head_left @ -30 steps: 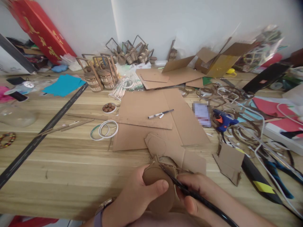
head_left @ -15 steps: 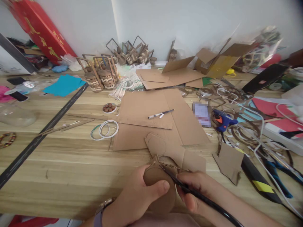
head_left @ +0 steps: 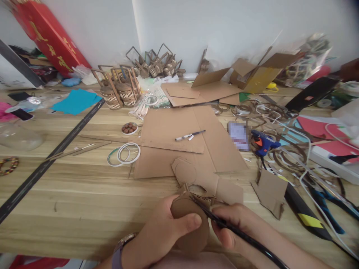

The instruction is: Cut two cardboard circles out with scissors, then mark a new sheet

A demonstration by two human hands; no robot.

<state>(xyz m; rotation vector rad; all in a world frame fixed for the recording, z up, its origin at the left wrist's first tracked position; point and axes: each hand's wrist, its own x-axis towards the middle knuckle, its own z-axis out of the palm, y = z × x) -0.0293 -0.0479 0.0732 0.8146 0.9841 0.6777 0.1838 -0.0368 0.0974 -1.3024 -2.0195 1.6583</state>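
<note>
My left hand (head_left: 165,228) grips a rounded piece of brown cardboard (head_left: 193,237), its thumb pressed flat on the face near the lower middle of the view. In my right hand (head_left: 235,220) is a long black-handled cutting tool (head_left: 246,239) with a narrow dark tip; its exact kind I cannot tell. That tip meets the cardboard's upper edge, where a ragged strip (head_left: 206,200) stands away from the round part. Just beyond my hands lies a cardboard offcut (head_left: 185,172) with a drawn circle and a curved cut-out. My fingers' undersides are hidden.
A large cardboard sheet (head_left: 168,123) bears a pen (head_left: 190,135). White tape rings (head_left: 129,153) lie left of it. At right are a blue glue gun (head_left: 263,142), a white cable (head_left: 304,164), pliers (head_left: 328,205) and a black-yellow tool (head_left: 307,216). Small woven baskets (head_left: 127,93) stand behind.
The tool and my right hand have shifted very slightly at the cardboard's edge, and the ragged strip sits a little differently. My left hand keeps nearly the same hold.
</note>
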